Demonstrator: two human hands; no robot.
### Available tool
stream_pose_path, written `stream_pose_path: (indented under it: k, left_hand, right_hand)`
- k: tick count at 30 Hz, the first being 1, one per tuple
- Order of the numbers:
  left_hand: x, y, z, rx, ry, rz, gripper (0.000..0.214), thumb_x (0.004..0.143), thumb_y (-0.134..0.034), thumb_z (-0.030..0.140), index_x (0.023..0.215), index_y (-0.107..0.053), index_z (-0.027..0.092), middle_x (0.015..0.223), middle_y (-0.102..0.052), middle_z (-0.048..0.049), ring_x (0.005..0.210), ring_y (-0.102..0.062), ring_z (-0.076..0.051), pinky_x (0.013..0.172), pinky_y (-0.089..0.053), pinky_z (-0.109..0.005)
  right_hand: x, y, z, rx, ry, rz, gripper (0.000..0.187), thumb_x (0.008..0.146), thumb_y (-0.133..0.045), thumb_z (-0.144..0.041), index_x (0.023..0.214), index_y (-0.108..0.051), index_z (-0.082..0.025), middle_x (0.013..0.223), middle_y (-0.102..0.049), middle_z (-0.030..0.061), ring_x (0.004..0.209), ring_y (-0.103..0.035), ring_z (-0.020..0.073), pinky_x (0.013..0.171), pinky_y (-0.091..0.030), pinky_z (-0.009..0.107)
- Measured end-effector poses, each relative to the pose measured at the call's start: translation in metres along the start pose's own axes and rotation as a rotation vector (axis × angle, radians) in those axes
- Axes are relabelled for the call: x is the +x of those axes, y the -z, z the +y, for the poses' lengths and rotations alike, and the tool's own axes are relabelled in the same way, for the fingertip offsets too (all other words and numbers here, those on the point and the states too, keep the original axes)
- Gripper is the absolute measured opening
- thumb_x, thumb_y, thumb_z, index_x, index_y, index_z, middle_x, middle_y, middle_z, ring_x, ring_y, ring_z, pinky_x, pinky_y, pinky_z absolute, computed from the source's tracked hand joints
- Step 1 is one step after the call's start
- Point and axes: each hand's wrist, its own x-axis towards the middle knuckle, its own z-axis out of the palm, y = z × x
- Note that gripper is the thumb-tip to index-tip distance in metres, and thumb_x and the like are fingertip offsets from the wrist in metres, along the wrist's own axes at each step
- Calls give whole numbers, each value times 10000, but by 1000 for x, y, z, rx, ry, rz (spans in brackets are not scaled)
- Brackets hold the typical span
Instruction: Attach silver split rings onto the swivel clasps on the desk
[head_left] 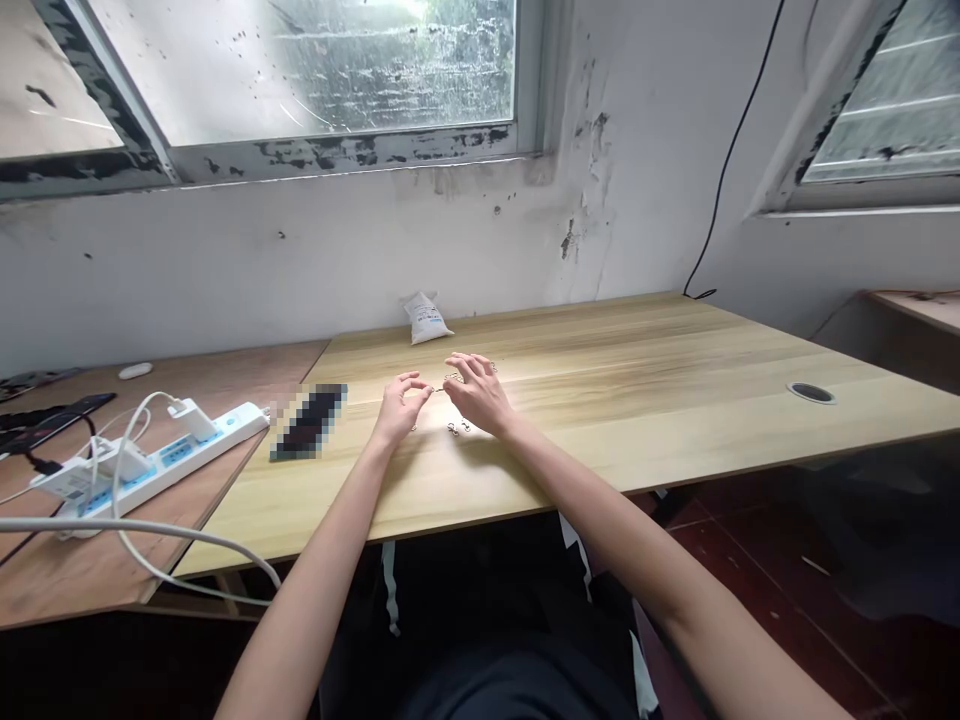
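Both my hands are over the light wooden table (675, 380), close together. My left hand (399, 404) pinches thumb and fingers on a tiny metal piece. My right hand (478, 392) is curled, its fingertips meeting the same small metal piece (437, 388) between the two hands. A few more small metal clasps (457, 428) lie on the table just under my right hand. They are too small to name exactly.
A small white pouch (424, 316) leans by the wall behind my hands. A dark blurred phone-like slab (308, 422) lies to the left. A white power strip (150, 455) with chargers and cables sits on the brown table at left. A cable hole (811, 392) is at right.
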Motion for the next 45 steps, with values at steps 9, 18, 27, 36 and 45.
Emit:
stream_pose_path:
  k: [9, 18, 27, 36, 45]
  left_hand:
    - [-11, 0, 11, 154, -102, -63, 135, 857, -624, 342, 936, -702, 264, 1209, -619, -60, 1248, -458, -267, 1064, -343, -449]
    - [-10, 3, 14, 198, -88, -63, 99, 861, -628, 315, 825, -703, 262, 1190, -637, -49, 1237, -466, -287, 1016, -352, -480]
    - [-8, 6, 21, 141, -44, 24, 119, 891, -580, 327, 884, -672, 253, 1245, -605, -34, 1200, -498, -248, 1000, -374, -424]
    - [-11, -3, 12, 178, -28, -68, 101, 824, -624, 240, 906, -684, 240, 1154, -631, -66, 1158, -519, -271, 1013, -373, -455]
    - [-12, 2, 18, 189, -95, -110, 109, 863, -621, 323, 857, -712, 263, 1178, -640, -44, 1170, -513, -270, 1000, -356, -449]
  right_hand:
    - [-2, -1, 0, 40, -6, -28, 177, 937, -512, -184, 895, -682, -205, 1261, -574, 125, 1270, -429, 259, 1043, -292, 430]
    - [-2, 2, 3, 57, -1, -65, 185, 945, -502, -209, 905, -682, -211, 1250, -574, 126, 1252, -430, 260, 1025, -299, 430]
    - [-2, -2, -8, 95, 31, -92, 142, 870, -546, -178, 849, -687, -177, 1146, -626, 109, 1165, -487, 239, 1069, -281, 407]
    - [-2, 0, 1, 84, -61, -61, 166, 851, -537, -152, 866, -696, -198, 1123, -614, 116, 1125, -485, 259, 1086, -228, 453]
    - [-3, 1, 1, 106, -14, -89, 184, 921, -510, -217, 912, -693, -208, 1145, -606, 109, 1106, -489, 243, 1046, -274, 422]
